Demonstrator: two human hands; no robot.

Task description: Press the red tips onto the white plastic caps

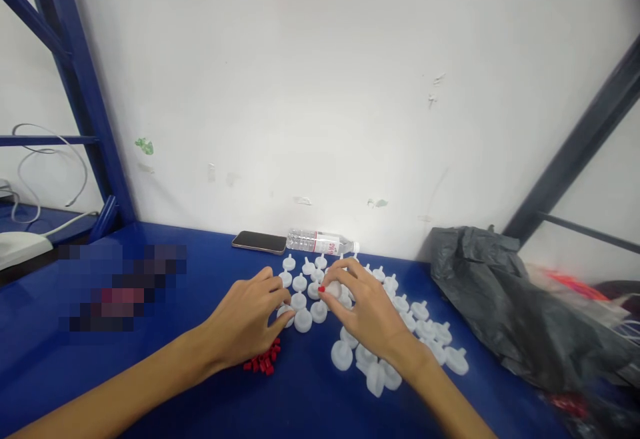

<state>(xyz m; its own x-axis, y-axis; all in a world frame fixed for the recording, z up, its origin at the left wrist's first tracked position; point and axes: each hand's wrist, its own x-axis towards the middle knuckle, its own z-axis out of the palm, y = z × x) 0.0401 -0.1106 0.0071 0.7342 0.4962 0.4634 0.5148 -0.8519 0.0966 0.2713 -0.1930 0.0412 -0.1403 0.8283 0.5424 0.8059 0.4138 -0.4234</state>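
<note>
Workshop-like spot, blue worktable [310,395], blue metal post [87,85], scuffed white wall [320,92], loose white plastic parts [303,320], red pieces [268,363]

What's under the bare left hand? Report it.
Small red plastic-looking pieces show at the lower edge of the bare left hand; what it covers cannot be seen.

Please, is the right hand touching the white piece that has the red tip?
Touching. The head view shows the right hand with thumb and fingers closed around the white piece, the red tip at the thumb's end.

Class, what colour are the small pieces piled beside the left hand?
The small pieces are red; head view.
</note>
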